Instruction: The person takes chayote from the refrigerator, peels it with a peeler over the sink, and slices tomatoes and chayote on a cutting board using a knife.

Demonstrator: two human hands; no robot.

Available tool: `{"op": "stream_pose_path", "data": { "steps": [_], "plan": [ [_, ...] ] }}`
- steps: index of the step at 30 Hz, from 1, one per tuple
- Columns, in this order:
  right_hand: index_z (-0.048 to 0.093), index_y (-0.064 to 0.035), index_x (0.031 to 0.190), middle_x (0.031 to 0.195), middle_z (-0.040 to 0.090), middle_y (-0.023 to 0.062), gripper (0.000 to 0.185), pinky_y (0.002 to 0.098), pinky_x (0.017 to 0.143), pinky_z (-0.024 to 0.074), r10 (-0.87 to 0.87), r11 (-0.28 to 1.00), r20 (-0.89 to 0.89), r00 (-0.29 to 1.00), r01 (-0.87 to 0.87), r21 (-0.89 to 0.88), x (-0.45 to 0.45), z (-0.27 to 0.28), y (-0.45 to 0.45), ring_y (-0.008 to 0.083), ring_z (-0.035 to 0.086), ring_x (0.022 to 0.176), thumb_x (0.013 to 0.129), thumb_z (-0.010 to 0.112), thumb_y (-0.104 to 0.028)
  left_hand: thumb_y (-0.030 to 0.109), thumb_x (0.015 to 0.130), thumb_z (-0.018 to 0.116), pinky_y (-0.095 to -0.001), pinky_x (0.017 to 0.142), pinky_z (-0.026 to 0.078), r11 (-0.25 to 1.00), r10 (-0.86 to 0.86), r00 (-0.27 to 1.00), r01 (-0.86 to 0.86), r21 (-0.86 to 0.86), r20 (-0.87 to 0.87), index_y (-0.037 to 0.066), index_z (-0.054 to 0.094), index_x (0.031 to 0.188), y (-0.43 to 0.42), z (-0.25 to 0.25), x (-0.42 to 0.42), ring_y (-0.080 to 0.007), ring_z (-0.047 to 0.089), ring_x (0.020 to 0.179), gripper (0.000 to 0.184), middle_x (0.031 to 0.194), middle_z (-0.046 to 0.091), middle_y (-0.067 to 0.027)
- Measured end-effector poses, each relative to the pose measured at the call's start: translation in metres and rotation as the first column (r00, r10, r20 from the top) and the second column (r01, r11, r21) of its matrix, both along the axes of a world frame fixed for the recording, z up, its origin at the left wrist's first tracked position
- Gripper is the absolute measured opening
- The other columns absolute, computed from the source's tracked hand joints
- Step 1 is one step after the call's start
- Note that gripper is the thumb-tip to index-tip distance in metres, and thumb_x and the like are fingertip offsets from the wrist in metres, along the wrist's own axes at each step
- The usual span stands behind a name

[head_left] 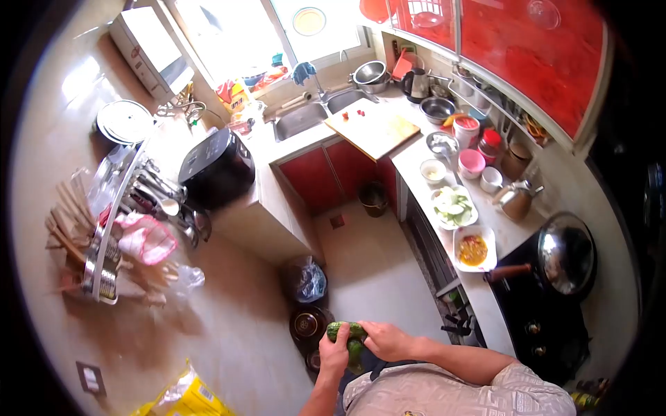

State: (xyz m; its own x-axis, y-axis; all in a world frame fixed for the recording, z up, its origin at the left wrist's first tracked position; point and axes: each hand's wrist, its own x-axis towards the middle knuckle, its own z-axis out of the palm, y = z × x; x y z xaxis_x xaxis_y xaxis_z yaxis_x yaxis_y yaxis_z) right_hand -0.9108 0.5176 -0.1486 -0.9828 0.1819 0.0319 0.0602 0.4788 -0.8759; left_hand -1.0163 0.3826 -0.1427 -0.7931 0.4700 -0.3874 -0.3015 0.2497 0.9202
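At the bottom middle of the head view, close to my body, my left hand (334, 355) is closed around one end of a bumpy dark-green vegetable (343, 330). It looks like a cucumber or a bitter melon; I cannot tell which. My right hand (386, 341) grips the other end, with its fingers bent over the top. Just below, between the two hands, shows a smoother green thing (355, 352), like a green pepper, partly hidden. Both hands are held in the air above the floor, away from the counter.
On the right counter stand a plate of pale green slices (454, 206), a bowl of yellow-red food (472, 250) and a lidded wok (565, 256) on the black stove (531, 305). A cutting board (378, 132) lies by the sink (300, 122). A bagged bin (309, 281) stands on the floor.
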Motion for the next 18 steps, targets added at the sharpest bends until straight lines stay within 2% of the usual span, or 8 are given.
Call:
{"op": "stream_pose_path", "data": {
  "steps": [4, 6, 8, 9, 10, 11, 16, 18],
  "plan": [
    [0.055, 0.0054, 0.127, 0.108, 0.062, 0.0283, 0.039, 0.0452, 0.089, 0.0505, -0.054, 0.995, -0.101, 0.993, 0.045, -0.084, -0.084, -0.025, 0.056, 0.0422, 0.062, 0.096, 0.091, 0.049, -0.005, 0.045, 0.098, 0.058, -0.0347, 0.065, 0.057, 0.976, -0.048, 0.94, -0.028, 0.215, 0.338, -0.002, 0.064, 0.101, 0.044, -0.017, -0.095, -0.0243, 0.069, 0.073, 0.047, 0.086, 0.069, -0.0125],
    [0.058, 0.0039, 0.126, 0.094, 0.063, 0.0169, 0.038, 0.0372, 0.08, 0.0552, -0.051, 0.973, -0.042, 0.998, 0.04, -0.227, -0.126, -0.02, 0.101, 0.0272, 0.063, 0.083, 0.091, 0.047, -0.003, 0.051, 0.1, 0.049, -0.0377, 0.066, 0.057, 0.951, -0.072, 0.95, -0.027, 0.308, 0.305, -0.002, 0.063, 0.099, 0.074, -0.023, -0.154, -0.0279, 0.07, 0.073, 0.055, 0.084, 0.069, -0.0161],
    [0.058, 0.0032, 0.125, 0.087, 0.061, 0.0098, 0.036, 0.0335, 0.074, 0.0566, -0.07, 0.856, 0.098, 0.993, 0.11, -0.504, -0.171, -0.016, 0.133, 0.0192, 0.062, 0.078, 0.091, 0.046, -0.002, 0.054, 0.101, 0.043, -0.0392, 0.067, 0.057, 0.904, -0.107, 0.947, -0.033, 0.427, 0.302, -0.001, 0.062, 0.099, 0.111, -0.029, -0.215, -0.0287, 0.069, 0.074, 0.058, 0.083, 0.068, -0.0159],
    [0.061, 0.0029, 0.117, 0.078, 0.056, 0.0024, 0.03, 0.028, 0.062, 0.0543, -0.141, 0.75, 0.161, 0.977, 0.212, -0.627, -0.197, -0.01, 0.145, 0.0121, 0.059, 0.07, 0.092, 0.046, -0.005, 0.056, 0.101, 0.04, -0.0396, 0.07, 0.056, 0.888, -0.067, 0.94, -0.097, 0.449, 0.335, 0.001, 0.061, 0.098, 0.133, -0.03, -0.246, -0.0277, 0.066, 0.077, 0.059, 0.083, 0.066, -0.0133],
    [0.063, 0.001, 0.109, 0.078, 0.057, 0.0026, 0.023, 0.0282, 0.06, 0.0543, -0.117, 0.599, 0.296, 0.948, 0.305, -0.741, -0.219, -0.019, 0.16, 0.0129, 0.058, 0.066, 0.095, 0.047, -0.008, 0.058, 0.1, 0.04, -0.0396, 0.074, 0.055, 0.834, -0.078, 0.914, -0.159, 0.529, 0.398, 0.003, 0.061, 0.099, 0.154, -0.021, -0.276, -0.0265, 0.064, 0.081, 0.059, 0.084, 0.064, -0.0108],
    [0.062, 0.0006, 0.104, 0.078, 0.057, 0.0038, 0.021, 0.0283, 0.061, 0.0541, -0.124, 0.558, 0.341, 0.932, 0.349, -0.753, -0.239, -0.015, 0.172, 0.0129, 0.059, 0.066, 0.096, 0.046, -0.011, 0.061, 0.1, 0.04, -0.039, 0.079, 0.054, 0.802, -0.105, 0.89, -0.188, 0.567, 0.444, 0.003, 0.06, 0.1, 0.172, -0.012, -0.302, -0.0256, 0.063, 0.083, 0.061, 0.086, 0.063, -0.0097],
    [0.059, -0.0019, 0.091, 0.072, 0.054, 0.0043, 0.043, 0.0279, 0.052, 0.0476, -0.176, 0.454, 0.426, 0.887, 0.457, -0.765, -0.335, 0.016, 0.207, 0.011, 0.05, 0.058, 0.107, 0.038, -0.036, 0.061, 0.099, 0.043, -0.0399, 0.084, 0.054, 0.764, -0.022, 0.947, -0.191, 0.616, 0.321, 0.002, 0.062, 0.103, 0.257, 0.025, -0.398, -0.0255, 0.066, 0.087, 0.061, 0.09, 0.067, -0.0123],
    [0.058, -0.0026, 0.089, 0.069, 0.051, 0.0027, 0.049, 0.0247, 0.049, 0.0427, -0.169, 0.383, 0.451, 0.877, 0.48, -0.79, -0.366, 0.023, 0.224, 0.009, 0.044, 0.055, 0.106, 0.039, -0.044, 0.06, 0.097, 0.048, -0.0375, 0.079, 0.056, 0.782, 0.005, 0.989, -0.094, 0.616, 0.145, 0.001, 0.059, 0.108, 0.283, 0.026, -0.42, -0.0256, 0.067, 0.085, 0.06, 0.092, 0.067, -0.0143]
  ]
}}
